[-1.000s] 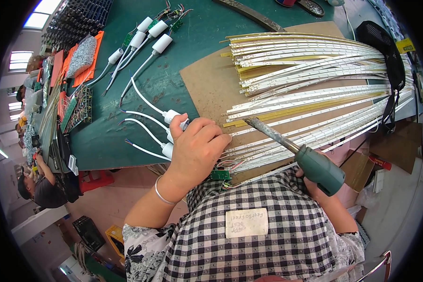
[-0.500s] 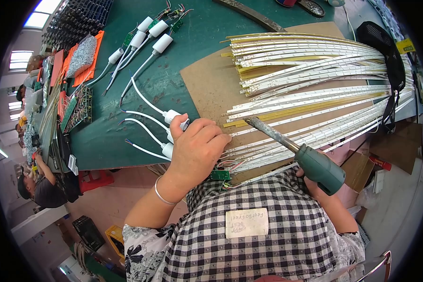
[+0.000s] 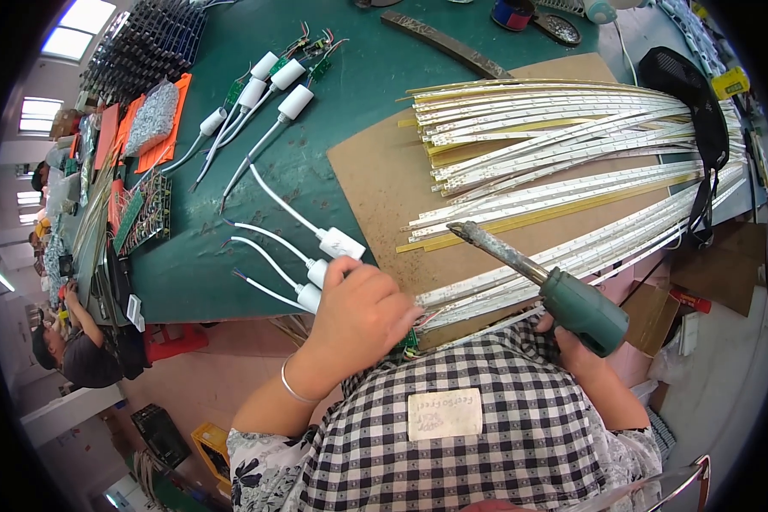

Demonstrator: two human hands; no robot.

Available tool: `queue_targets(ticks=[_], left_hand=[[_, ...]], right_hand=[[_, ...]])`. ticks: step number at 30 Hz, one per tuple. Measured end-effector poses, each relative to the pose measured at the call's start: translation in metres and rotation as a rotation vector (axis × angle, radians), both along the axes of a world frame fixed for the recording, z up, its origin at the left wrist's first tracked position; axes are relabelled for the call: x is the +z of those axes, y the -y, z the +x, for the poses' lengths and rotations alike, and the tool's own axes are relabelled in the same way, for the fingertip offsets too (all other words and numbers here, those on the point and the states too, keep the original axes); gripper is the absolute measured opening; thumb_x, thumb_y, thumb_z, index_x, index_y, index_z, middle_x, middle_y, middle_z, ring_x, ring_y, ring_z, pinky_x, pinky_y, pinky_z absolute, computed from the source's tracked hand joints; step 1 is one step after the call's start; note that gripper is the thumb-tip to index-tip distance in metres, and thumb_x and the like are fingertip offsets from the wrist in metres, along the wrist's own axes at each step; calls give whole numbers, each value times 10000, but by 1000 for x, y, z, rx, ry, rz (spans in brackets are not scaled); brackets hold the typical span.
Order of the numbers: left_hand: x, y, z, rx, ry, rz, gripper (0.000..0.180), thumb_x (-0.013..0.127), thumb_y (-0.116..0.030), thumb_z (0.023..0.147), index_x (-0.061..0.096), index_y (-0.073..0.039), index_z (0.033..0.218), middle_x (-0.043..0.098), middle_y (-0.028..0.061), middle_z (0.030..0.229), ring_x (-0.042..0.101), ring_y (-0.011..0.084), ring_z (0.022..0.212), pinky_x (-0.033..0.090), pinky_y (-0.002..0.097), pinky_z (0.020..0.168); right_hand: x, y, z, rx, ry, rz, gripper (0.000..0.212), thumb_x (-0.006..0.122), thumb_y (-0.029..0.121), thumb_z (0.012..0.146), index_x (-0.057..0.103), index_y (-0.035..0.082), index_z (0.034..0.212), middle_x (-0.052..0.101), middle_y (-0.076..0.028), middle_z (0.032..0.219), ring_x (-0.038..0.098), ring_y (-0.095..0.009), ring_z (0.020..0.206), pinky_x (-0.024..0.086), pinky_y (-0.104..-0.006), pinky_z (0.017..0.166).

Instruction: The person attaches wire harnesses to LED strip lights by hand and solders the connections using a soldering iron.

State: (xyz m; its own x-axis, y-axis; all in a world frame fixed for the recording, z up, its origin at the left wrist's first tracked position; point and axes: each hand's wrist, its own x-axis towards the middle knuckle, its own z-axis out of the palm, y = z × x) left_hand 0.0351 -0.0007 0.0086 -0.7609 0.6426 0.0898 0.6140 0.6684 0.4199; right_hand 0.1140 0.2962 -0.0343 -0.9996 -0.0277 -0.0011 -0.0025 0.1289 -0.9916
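My left hand [image 3: 363, 311] is closed at the near edge of the work surface, its curled fingertips over the wired ends of white LED strips [image 3: 478, 288]. Part of a small green circuit board [image 3: 410, 343] peeks out below those fingers. What lies under them is hidden. Beside its thumb are white cylindrical caps [image 3: 342, 244] with white cables. My right hand [image 3: 576, 350] wraps the underside of a green-handled soldering iron [image 3: 584, 311], largely covered by the handle. The iron's worn metal tip points left above the strips, and the right fingertips sit close to a strip.
A brown board [image 3: 375, 188] lies beneath the strips, with a black cover [image 3: 687, 85] across their right end. More capped cables [image 3: 295, 102] are at the upper left, near an orange tray [image 3: 166, 128]. A dark metal bar [image 3: 444, 44] lies behind. Another person [image 3: 77, 341] works at far left.
The table appears lower in view. My left hand has come slightly nearer to me, leaving the uppermost cap of the near group uncovered. A gap has opened between the strip bundles.
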Motion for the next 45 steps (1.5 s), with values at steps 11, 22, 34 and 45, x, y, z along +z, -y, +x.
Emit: queue_targets(ticks=[11, 22, 34, 45], left_hand=[[-8, -20, -41, 56, -124, 53, 151, 708, -129, 712, 641, -86, 840, 592, 39, 772, 555, 233, 726, 389, 354, 723], [-21, -28, -42, 73, -195, -57, 92, 664, -88, 743, 610, -68, 815, 557, 68, 743, 555, 258, 707, 429, 372, 627], [-8, -30, -27, 206, 162, -63, 110, 631, -127, 803, 560, -55, 847, 581, 101, 779, 604, 302, 673, 488, 378, 590], [18, 4, -97, 239, -213, 15, 104, 619, -174, 816, 632, -71, 825, 597, 85, 777, 588, 260, 692, 473, 358, 610]], right_hand=[[-1, -5, 3, 23, 30, -64, 436, 562, 247, 897, 473, -43, 1210, 595, -90, 913, 571, -153, 731, 467, -281, 689], [1, -5, 1, -123, 9, -198, 453, 595, 246, 873, 492, -47, 1204, 579, -127, 1124, 579, -165, 677, 479, -283, 639], [10, 4, -13, -257, 33, -343, 474, 615, 232, 856, 450, -40, 1207, 578, -160, 1105, 592, -173, 635, 485, -271, 549], [9, 0, -11, -284, 27, -352, 462, 621, 201, 852, 448, -31, 1212, 567, -161, 1092, 585, -163, 636, 490, -257, 533]])
